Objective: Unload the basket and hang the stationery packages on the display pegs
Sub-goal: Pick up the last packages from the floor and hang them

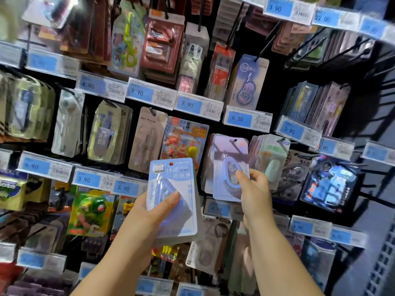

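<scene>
"Lilac package (226,154) at the peg (234,143): who has it?"

"The right hand (254,189). Its fingers (241,176) pinch the lower blister, and the hang hole sits at the peg's tip. It should hold the card square and slide it straight back against the stack behind."

"And the left hand (149,212)?"

"Its fingers curl round a pale-blue package (171,178), held below and to the left. That one is probably next."

"Room?"

"Tight. Green-tinted packs (273,159) hang just beside on the right, an orange pack (183,137) hangs on the left, and a price rail (218,209) runs beneath. The basket is out of view."
</scene>
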`<state>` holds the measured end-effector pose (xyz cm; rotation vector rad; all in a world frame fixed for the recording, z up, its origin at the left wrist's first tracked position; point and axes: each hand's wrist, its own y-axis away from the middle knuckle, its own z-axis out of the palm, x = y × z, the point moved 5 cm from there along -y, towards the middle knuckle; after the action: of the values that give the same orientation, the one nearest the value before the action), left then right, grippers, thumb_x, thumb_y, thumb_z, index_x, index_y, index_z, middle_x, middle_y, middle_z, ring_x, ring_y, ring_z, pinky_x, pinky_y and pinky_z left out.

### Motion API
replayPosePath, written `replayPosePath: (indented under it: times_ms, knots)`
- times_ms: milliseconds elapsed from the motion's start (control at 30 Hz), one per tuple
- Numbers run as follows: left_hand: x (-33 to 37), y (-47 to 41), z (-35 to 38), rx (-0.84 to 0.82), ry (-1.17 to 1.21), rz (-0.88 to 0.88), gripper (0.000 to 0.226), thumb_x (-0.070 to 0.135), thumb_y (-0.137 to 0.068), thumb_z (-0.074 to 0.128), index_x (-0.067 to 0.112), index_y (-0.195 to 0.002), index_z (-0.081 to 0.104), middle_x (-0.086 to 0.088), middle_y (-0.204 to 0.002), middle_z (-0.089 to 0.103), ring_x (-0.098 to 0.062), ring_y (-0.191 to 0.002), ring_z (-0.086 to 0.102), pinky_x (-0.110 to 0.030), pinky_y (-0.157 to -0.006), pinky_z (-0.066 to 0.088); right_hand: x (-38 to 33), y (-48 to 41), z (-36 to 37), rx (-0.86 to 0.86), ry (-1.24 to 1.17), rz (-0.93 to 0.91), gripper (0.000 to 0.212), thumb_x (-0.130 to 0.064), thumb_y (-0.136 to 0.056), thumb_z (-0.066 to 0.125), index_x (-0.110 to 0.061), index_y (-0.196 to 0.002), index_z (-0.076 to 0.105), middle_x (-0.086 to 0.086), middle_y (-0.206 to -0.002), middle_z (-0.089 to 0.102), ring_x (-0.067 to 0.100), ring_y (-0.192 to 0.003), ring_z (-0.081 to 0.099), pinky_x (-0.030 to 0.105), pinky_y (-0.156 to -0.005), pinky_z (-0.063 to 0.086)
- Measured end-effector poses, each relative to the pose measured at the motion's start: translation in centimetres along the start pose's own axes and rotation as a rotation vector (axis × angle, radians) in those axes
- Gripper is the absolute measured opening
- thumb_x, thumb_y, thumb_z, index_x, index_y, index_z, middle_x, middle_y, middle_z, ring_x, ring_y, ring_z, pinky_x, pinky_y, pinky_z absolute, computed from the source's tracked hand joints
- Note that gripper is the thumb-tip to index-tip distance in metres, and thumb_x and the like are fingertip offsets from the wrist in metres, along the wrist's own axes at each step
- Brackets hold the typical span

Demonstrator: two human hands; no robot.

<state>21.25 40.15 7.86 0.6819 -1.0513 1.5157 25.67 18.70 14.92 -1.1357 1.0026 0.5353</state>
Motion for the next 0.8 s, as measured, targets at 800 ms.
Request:
replayPosePath:
  times_ms: [800]
  knots:
    - [-0.2,0.3,0.4,-0.021,-0.03,0.0,0.046,0.035,-0.067,0.072,0.021,-0.11,0.065,-0.005,-0.095,0.077,-0.026,-0.08,0.075,-0.032,-0.054,0.055,0.9,-1.7,0.7,-0.039,0.616,0.1,0.057,-0.05,-0.093,0.055,-0.014,-0.136,0.042,0.007,-0.127,0.054,0.026,-0.097,0.054,0.034,-0.073,0.042]
